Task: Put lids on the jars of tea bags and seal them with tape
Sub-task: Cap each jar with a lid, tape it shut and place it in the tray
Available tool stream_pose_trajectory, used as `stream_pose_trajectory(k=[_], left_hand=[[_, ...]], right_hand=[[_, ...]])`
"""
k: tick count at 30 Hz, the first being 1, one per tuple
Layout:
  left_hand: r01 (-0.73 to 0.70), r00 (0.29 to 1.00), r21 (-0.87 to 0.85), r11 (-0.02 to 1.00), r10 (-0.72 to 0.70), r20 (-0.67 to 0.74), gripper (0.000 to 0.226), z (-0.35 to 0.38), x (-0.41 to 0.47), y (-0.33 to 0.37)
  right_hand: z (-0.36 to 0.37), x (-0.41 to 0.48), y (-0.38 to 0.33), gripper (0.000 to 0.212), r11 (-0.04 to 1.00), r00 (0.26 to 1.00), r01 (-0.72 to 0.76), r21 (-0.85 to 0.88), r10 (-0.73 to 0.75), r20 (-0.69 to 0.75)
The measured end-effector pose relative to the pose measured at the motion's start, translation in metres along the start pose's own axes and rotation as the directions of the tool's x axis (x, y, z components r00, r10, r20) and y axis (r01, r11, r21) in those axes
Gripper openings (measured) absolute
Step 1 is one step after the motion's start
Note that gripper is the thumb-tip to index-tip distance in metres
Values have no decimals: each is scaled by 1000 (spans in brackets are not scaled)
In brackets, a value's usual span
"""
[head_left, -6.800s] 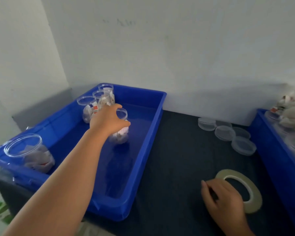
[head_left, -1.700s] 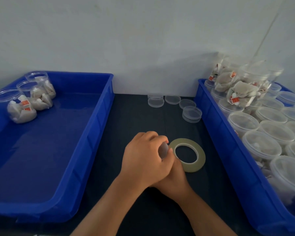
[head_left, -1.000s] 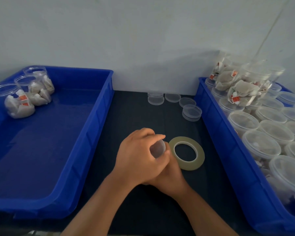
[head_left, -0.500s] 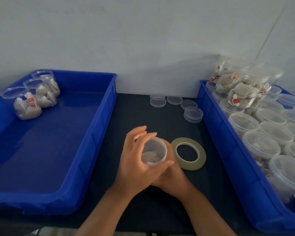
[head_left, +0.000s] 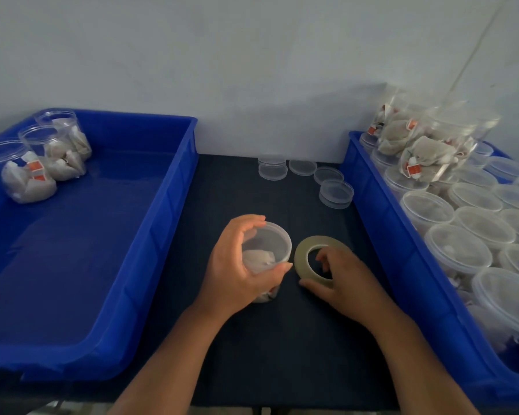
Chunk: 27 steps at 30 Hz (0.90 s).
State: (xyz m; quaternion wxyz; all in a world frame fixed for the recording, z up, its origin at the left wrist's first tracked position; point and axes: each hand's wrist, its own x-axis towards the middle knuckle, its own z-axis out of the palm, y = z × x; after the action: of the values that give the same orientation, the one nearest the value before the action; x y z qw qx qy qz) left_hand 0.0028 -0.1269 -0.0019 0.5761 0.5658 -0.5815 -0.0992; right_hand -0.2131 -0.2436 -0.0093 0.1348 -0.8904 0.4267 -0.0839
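Observation:
A clear jar of tea bags [head_left: 267, 250] with a translucent lid on top stands on the dark table [head_left: 240, 190] between the two bins. My left hand [head_left: 237, 268] grips it around the side, fingers and thumb curled round it. Just to its right lies a yellowish roll of tape [head_left: 304, 253]. My right hand [head_left: 339, 280] holds the roll, with fingers inside its hole and the thumb at its outer edge. Several loose clear lids [head_left: 336, 193] sit at the back of the table.
A blue bin [head_left: 174, 187] on the left holds three open jars of tea bags [head_left: 27, 178] in its far corner. A blue bin [head_left: 381, 211] on the right is packed with several lidded jars [head_left: 459, 250], more stacked at the back. A white wall rises behind.
My right hand has left the jar and moved right onto the tape roll. My left hand has stayed on the lidded jar.

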Motion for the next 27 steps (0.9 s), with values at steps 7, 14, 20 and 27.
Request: stream_pose_trajectory(k=[7, 14, 20, 27], left_hand=[[23, 999, 16, 1000, -24, 48, 67, -4, 9, -4], [-26, 986, 342, 939, -32, 163, 97, -21, 17, 8], [-193, 979, 397, 897, 150, 137, 66, -12, 7, 50], [-94, 996, 240, 966, 94, 14, 31, 4, -11, 66]], right_hand=[[14, -9, -15, 40, 990, 993, 66, -123, -77, -91], [1, -36, -36, 47, 827, 970, 9, 562, 129, -205], [-4, -53, -59, 46, 794, 949, 118, 596, 87, -304], [-8, -60, -72, 53, 799, 945, 143, 584, 64, -319]])
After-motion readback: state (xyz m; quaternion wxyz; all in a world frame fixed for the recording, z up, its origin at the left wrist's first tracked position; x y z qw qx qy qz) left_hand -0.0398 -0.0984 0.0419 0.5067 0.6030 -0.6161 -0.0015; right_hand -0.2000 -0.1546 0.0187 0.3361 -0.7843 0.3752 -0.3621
